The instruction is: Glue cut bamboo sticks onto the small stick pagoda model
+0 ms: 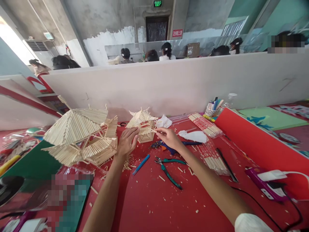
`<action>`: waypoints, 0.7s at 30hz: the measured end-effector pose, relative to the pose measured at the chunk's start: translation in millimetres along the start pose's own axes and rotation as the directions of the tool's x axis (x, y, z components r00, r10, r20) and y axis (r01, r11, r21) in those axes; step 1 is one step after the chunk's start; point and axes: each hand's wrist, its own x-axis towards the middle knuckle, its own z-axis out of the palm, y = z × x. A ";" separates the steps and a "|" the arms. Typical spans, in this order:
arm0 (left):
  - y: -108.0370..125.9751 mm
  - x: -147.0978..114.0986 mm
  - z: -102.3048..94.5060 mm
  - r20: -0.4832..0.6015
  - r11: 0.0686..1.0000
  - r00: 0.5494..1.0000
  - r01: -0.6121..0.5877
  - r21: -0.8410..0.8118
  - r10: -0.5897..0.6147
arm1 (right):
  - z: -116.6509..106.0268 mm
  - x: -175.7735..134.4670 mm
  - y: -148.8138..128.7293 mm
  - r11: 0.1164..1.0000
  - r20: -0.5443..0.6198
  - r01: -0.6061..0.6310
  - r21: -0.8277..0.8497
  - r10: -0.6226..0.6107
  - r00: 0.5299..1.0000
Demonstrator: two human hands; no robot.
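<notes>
A small pavilion model (146,137) made of thin wooden sticks stands in the middle of the table, with a pointed roof. My left hand (127,141) reaches to its left side; the fingers are stretched out, thumb apart, fingertips at the model. Between the thumb and fingers of my right hand (170,138) is a short wooden stick (154,130), pinched at the model's right side. A larger stick pavilion (79,132) stands left of my left hand. Green-handled cutting pliers (166,166) and a blue pen-like stick (141,164) lie in front.
Blue-handled pliers (169,146) lie under my right wrist. Packs of sticks (205,125) and a white glue bag (193,136) are to the right. Farther right are a red board (260,145) and purple power strip (266,185). A white partition (169,83) rises behind; people sit beyond.
</notes>
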 end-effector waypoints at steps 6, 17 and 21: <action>3.1 0.3 0.2 0.034 0.989 0.998 -0.051 0.138 0.046 | 1.0 1.4 1.2 1.000 -0.002 0.010 0.007 -0.010 1.000; -8.3 -1.7 7.5 0.026 0.972 0.998 -0.065 0.225 0.060 | 2.6 -0.7 -1.9 0.999 0.022 -0.025 0.034 0.024 0.999; -19.8 -3.2 4.3 -0.009 0.972 0.994 -0.101 0.212 0.105 | 6.9 -2.2 -5.8 0.999 0.068 -0.015 0.036 0.012 0.998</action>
